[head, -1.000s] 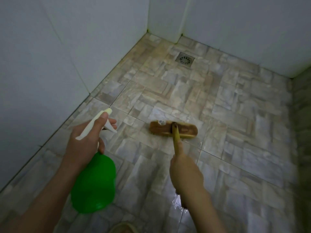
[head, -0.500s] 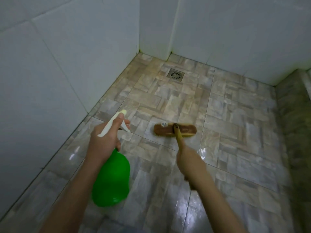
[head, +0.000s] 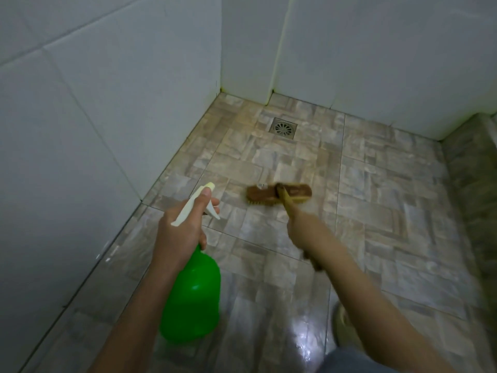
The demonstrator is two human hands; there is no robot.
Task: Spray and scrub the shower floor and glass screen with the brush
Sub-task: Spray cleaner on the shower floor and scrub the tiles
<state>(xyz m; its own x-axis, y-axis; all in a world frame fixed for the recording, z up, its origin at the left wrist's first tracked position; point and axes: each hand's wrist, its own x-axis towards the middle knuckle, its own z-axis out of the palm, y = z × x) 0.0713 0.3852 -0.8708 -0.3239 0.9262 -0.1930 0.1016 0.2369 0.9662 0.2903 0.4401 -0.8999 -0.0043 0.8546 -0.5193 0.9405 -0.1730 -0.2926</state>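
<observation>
My left hand (head: 180, 232) grips a green spray bottle (head: 192, 297) by its neck, with a finger on the white trigger head, and the nozzle points forward over the floor. My right hand (head: 305, 228) holds the yellow handle of a wooden scrub brush (head: 279, 194). The brush head rests bristles down on the stone-patterned shower floor (head: 376, 211), a little ahead of both hands. The brush looks blurred. No glass screen is visible.
A square metal drain (head: 283, 127) sits near the far corner. White tiled walls (head: 107, 103) close the left and back sides. A raised stone-tiled kerb (head: 476, 189) runs along the right. My foot (head: 343, 324) shows at the bottom, on wet, shiny tiles.
The view has tilted up and pulled back, showing more wall and the far corner. Both hands have risen in frame; the brush head sits further forward, nearer the drain.
</observation>
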